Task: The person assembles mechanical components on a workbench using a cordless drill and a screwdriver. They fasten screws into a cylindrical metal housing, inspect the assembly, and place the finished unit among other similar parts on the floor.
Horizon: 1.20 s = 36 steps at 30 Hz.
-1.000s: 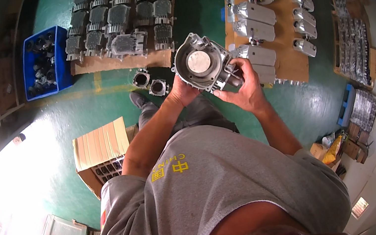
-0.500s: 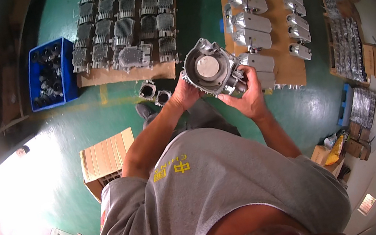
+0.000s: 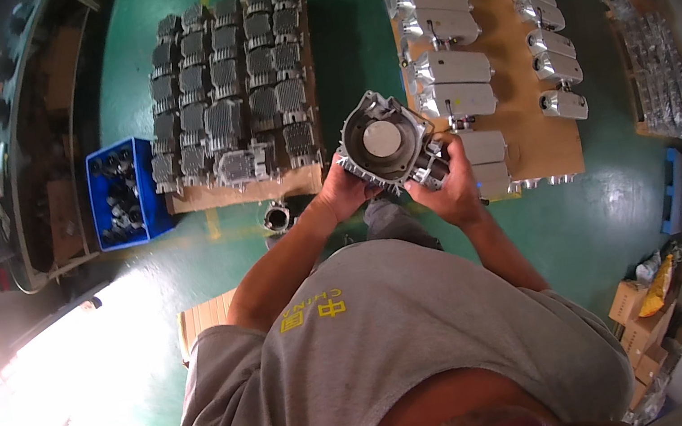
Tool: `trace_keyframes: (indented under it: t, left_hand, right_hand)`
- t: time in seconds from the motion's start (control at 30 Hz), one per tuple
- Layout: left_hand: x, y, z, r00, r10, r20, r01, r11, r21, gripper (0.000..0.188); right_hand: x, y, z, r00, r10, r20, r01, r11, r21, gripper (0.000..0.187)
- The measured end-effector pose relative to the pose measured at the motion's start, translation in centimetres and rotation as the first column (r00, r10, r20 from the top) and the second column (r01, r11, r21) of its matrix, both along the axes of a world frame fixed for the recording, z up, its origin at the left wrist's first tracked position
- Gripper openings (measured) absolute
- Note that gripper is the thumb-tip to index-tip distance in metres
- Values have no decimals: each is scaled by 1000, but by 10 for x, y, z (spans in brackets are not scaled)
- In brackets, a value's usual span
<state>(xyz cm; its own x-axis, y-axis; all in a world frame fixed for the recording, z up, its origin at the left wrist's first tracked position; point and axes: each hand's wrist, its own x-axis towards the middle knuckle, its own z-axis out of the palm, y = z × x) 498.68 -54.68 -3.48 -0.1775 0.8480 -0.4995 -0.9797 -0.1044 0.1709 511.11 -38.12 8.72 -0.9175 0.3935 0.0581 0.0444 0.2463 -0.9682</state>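
Observation:
Held out in front of my body is a silvery cast-metal housing (image 3: 386,140) with a finned rim, a pale round disc in its open bowl and a small cylindrical part at its right side. My left hand (image 3: 343,191) is closed round its lower left edge, some fingers hidden beneath. On the other side my right hand (image 3: 453,186) grips it by the cylindrical part, thumb at the lower edge. On the floor, left of my left hand, stands a small round metal ring part (image 3: 276,216).
Rows of grey finned castings (image 3: 225,76) lie on cardboard at the far left, a blue crate (image 3: 125,192) of dark parts beside them. Silver housings (image 3: 450,68) line another cardboard sheet (image 3: 523,146) at right. A carton (image 3: 206,319) sits near my left elbow; boxes (image 3: 630,301) stand at right.
The castings, crate and housings sit lower in view, and the far floor shows more. My body now covers one of two ring parts. Both hands keep holding the housing.

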Motion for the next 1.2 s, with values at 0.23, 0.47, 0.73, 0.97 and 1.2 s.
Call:
trace_keyframes:
  t: [0.23,0.47,0.73,0.97,1.2]
  left_hand:
    - [-33,130,17,991,-127,-49,119,983,-138,53]
    - [-110,172,13,987,-123,-101,107,983,-148,57]
    - [-264,223,-24,998,16,-57,-19,998,-53,64]
    - [-441,277,-29,996,53,-67,-53,999,-2,61]
    - [-632,285,-25,903,39,-429,-194,926,-325,65]
  right_hand:
    - [-15,131,13,998,-63,14,64,993,-98,76]
    - [-97,185,-1,1000,-14,-22,9,982,-190,72]
    - [-282,248,-25,999,41,30,-38,992,-121,70]
    - [-470,296,12,994,99,42,-98,995,-34,64]
    - [-687,368,7,979,201,-27,-200,979,34,63]
